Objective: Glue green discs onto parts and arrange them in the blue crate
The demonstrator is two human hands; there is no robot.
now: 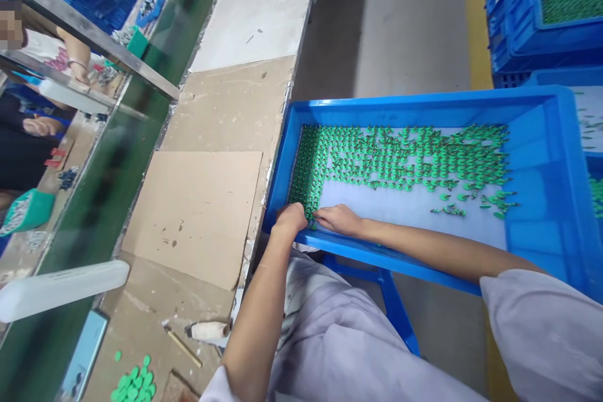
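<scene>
A wide blue tray point(546, 138) sits in front of me, its white floor covered with many small green parts point(400, 157) set in rows. Both my hands reach into its near left corner. My left hand point(291, 218) is curled at the edge of the green rows, fingers closed over parts I cannot make out. My right hand point(340, 219) lies close beside it, fingers pinched together at the same cluster of parts.
A workbench with cardboard sheets point(198, 213) runs along my left, beside a green conveyor belt point(117, 157). A small pile of green parts point(134, 383) and a phone point(85, 355) lie near me. Other people's arms point(78, 56) work across the belt. More blue crates point(541, 12) stand at right.
</scene>
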